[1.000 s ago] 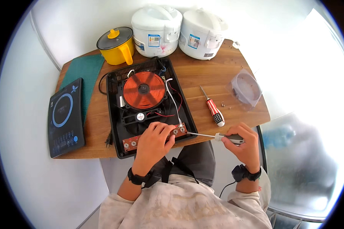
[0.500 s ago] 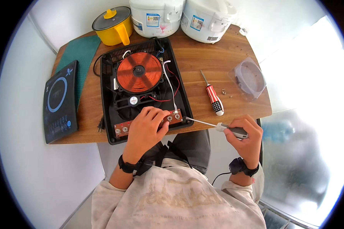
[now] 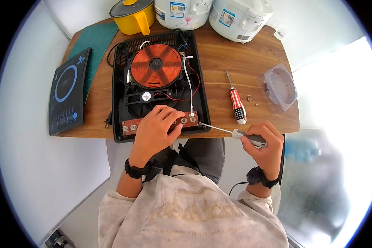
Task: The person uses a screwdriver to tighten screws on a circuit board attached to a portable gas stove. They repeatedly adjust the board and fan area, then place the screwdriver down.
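An opened induction cooker's black base (image 3: 203,95) lies on the table, its copper coil (image 3: 165,66) exposed. Along its near edge runs a reddish-brown circuit board (image 3: 189,120) with round metal buttons. My left hand (image 3: 155,129) is closed over the middle of this board, thumb and fingers on either side, hiding part of it. In my right hand (image 3: 265,144) is a screwdriver (image 3: 238,133) with a grey and white handle. Its thin shaft points left, and the tip meets the right end of the board, near a white plug with wires.
A second screwdriver (image 3: 237,105), striped red and white, lies to the right beside small screws (image 3: 249,98). Further right is a clear plastic part (image 3: 280,87). The cooker's black top panel (image 3: 68,93) leans at left on a green mat (image 3: 93,39). Behind stand a yellow pot (image 3: 132,20) and white rice cookers (image 3: 237,18).
My view has shifted, so the table appears slightly higher and turned. Both hands keep their places, and the screwdriver tip stays at the board's right end.
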The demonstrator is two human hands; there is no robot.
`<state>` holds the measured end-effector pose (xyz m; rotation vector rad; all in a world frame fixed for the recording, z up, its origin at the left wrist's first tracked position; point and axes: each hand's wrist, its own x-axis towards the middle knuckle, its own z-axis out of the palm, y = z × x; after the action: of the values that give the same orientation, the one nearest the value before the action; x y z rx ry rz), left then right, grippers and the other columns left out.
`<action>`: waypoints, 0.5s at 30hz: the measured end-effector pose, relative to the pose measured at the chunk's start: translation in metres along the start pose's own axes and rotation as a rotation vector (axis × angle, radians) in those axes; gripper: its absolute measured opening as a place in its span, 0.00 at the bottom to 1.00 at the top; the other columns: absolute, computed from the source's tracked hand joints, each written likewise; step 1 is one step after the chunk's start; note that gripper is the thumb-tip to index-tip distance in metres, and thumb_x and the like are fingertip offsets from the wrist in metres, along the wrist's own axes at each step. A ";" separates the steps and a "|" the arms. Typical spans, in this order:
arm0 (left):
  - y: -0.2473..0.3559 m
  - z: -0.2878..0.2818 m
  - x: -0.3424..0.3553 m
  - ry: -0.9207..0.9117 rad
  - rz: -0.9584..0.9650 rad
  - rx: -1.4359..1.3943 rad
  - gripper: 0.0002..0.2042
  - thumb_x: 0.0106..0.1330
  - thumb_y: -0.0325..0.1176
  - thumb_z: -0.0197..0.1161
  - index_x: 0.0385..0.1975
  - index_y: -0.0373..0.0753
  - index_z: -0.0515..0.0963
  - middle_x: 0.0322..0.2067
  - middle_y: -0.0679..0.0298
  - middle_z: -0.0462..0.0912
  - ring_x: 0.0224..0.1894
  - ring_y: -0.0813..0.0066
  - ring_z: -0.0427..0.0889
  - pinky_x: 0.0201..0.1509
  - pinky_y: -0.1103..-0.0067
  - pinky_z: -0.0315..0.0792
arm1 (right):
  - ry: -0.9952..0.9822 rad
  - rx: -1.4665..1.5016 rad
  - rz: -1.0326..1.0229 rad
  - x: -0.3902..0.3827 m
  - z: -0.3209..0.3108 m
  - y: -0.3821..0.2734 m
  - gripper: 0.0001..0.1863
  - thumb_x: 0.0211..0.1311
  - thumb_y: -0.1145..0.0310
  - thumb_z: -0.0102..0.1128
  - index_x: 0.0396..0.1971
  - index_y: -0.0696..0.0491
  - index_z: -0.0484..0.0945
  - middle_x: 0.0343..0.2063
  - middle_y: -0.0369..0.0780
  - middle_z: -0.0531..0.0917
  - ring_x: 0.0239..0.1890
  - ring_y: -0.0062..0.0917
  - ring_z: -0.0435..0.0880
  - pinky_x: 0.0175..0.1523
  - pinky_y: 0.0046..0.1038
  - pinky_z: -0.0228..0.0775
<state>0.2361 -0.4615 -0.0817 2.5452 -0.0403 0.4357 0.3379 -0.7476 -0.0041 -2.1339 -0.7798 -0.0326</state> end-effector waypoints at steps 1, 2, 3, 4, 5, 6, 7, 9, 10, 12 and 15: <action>0.001 0.000 0.000 -0.001 -0.002 -0.001 0.12 0.63 0.32 0.67 0.46 0.43 0.83 0.44 0.64 0.85 0.51 0.60 0.82 0.52 0.68 0.79 | -0.007 0.003 0.006 0.001 -0.001 0.001 0.10 0.47 0.78 0.77 0.29 0.58 0.83 0.29 0.40 0.83 0.30 0.30 0.83 0.37 0.26 0.76; 0.002 -0.001 0.001 -0.002 -0.005 -0.001 0.12 0.63 0.32 0.67 0.46 0.43 0.83 0.44 0.64 0.86 0.51 0.60 0.82 0.52 0.68 0.79 | -0.018 0.011 0.022 0.002 -0.002 0.002 0.10 0.47 0.78 0.77 0.29 0.58 0.83 0.29 0.40 0.83 0.30 0.30 0.83 0.38 0.26 0.76; 0.003 -0.001 0.001 -0.003 -0.007 -0.002 0.12 0.63 0.32 0.67 0.46 0.43 0.83 0.44 0.64 0.86 0.51 0.60 0.82 0.52 0.68 0.79 | -0.030 0.018 0.039 0.004 -0.002 0.002 0.10 0.47 0.78 0.77 0.29 0.58 0.83 0.29 0.40 0.83 0.30 0.30 0.83 0.38 0.26 0.76; 0.002 -0.001 0.002 -0.003 -0.005 0.005 0.12 0.63 0.32 0.67 0.46 0.43 0.83 0.44 0.65 0.86 0.51 0.61 0.82 0.52 0.68 0.80 | -0.039 0.026 0.052 0.007 -0.003 0.003 0.10 0.47 0.78 0.77 0.29 0.58 0.83 0.29 0.39 0.83 0.31 0.30 0.83 0.38 0.26 0.75; 0.003 -0.001 0.002 -0.007 -0.011 0.006 0.12 0.63 0.32 0.67 0.46 0.43 0.83 0.44 0.66 0.86 0.51 0.61 0.82 0.52 0.68 0.80 | -0.046 0.037 0.039 0.008 -0.003 0.005 0.10 0.48 0.77 0.77 0.29 0.58 0.83 0.29 0.40 0.83 0.31 0.30 0.83 0.38 0.26 0.75; 0.003 -0.001 0.002 -0.011 -0.017 0.008 0.12 0.63 0.32 0.67 0.46 0.44 0.83 0.44 0.66 0.86 0.51 0.61 0.82 0.52 0.68 0.80 | -0.052 0.048 0.026 0.008 -0.002 0.007 0.10 0.48 0.77 0.77 0.29 0.58 0.83 0.29 0.40 0.83 0.31 0.30 0.83 0.38 0.26 0.75; 0.004 -0.002 0.001 -0.011 -0.022 0.011 0.12 0.63 0.32 0.67 0.46 0.44 0.83 0.44 0.66 0.86 0.51 0.61 0.82 0.52 0.68 0.80 | -0.059 0.059 0.010 0.009 -0.001 0.009 0.10 0.49 0.77 0.77 0.30 0.59 0.83 0.29 0.40 0.83 0.31 0.30 0.83 0.38 0.26 0.75; 0.004 -0.002 0.000 -0.006 -0.017 0.017 0.12 0.63 0.32 0.68 0.46 0.44 0.83 0.44 0.66 0.86 0.51 0.62 0.82 0.51 0.69 0.80 | -0.062 0.070 0.039 0.010 0.000 0.011 0.09 0.50 0.77 0.76 0.30 0.59 0.83 0.30 0.40 0.84 0.31 0.29 0.84 0.38 0.26 0.75; 0.003 -0.002 0.001 -0.003 -0.012 0.018 0.12 0.62 0.32 0.68 0.46 0.44 0.83 0.44 0.66 0.86 0.51 0.62 0.82 0.51 0.69 0.80 | -0.062 0.073 0.053 0.010 0.000 0.013 0.09 0.50 0.77 0.76 0.30 0.59 0.83 0.30 0.40 0.84 0.31 0.29 0.84 0.38 0.26 0.75; 0.004 -0.002 0.001 -0.004 -0.015 0.016 0.12 0.62 0.33 0.69 0.46 0.44 0.83 0.44 0.66 0.86 0.51 0.62 0.82 0.51 0.69 0.80 | -0.050 0.069 0.046 0.008 0.001 0.019 0.09 0.51 0.76 0.77 0.31 0.59 0.84 0.29 0.40 0.84 0.31 0.29 0.84 0.38 0.26 0.75; 0.004 -0.003 0.002 -0.007 -0.031 -0.002 0.13 0.62 0.33 0.70 0.46 0.44 0.84 0.44 0.66 0.86 0.51 0.62 0.82 0.51 0.69 0.80 | -0.027 0.034 0.067 0.007 -0.001 0.014 0.09 0.51 0.76 0.77 0.31 0.59 0.84 0.29 0.40 0.84 0.30 0.29 0.84 0.37 0.26 0.75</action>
<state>0.2362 -0.4630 -0.0766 2.5422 -0.0044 0.4146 0.3511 -0.7512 -0.0111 -2.1309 -0.7188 0.0448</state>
